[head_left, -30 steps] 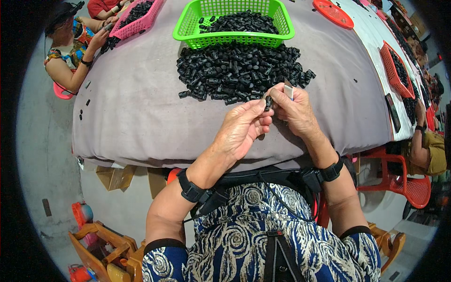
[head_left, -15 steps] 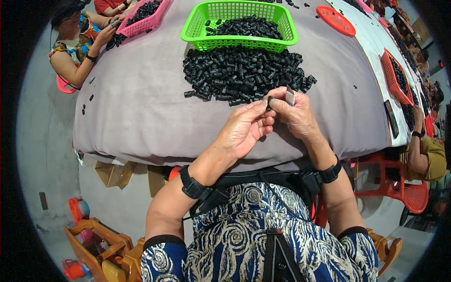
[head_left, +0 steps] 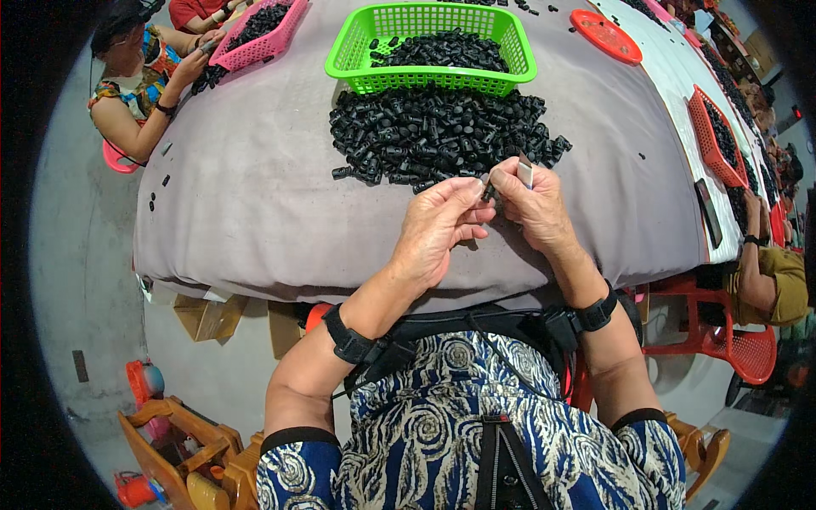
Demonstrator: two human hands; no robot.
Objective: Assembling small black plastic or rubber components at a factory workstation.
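Just in front of the pile, my left hand [head_left: 435, 228] pinches a small black plastic part [head_left: 488, 194] between thumb and forefinger, its other fingers loosely curled. My right hand [head_left: 537, 208] meets it there, closed round a flat, silvery blade [head_left: 525, 175] that sticks up past the thumb. The right fingertips are close against the black part; how they touch it is hard to make out. Beyond both hands lies a heap of similar black cylindrical parts [head_left: 438, 136]. Behind the heap stands a green plastic basket [head_left: 432, 83] partly filled with more of them.
A grey cloth [head_left: 246, 195] covers the table. At the left, a person [head_left: 132, 102] works by a pink basket [head_left: 293, 21]. A red oval tray [head_left: 606, 36] lies far right, with a red basket [head_left: 714, 144] of black parts nearer. A red chair [head_left: 722, 340] stands at the right.
The right thumb and blade have shifted slightly, and my left hand has drawn a little to the left. The black part now shows lower between the fingertips.
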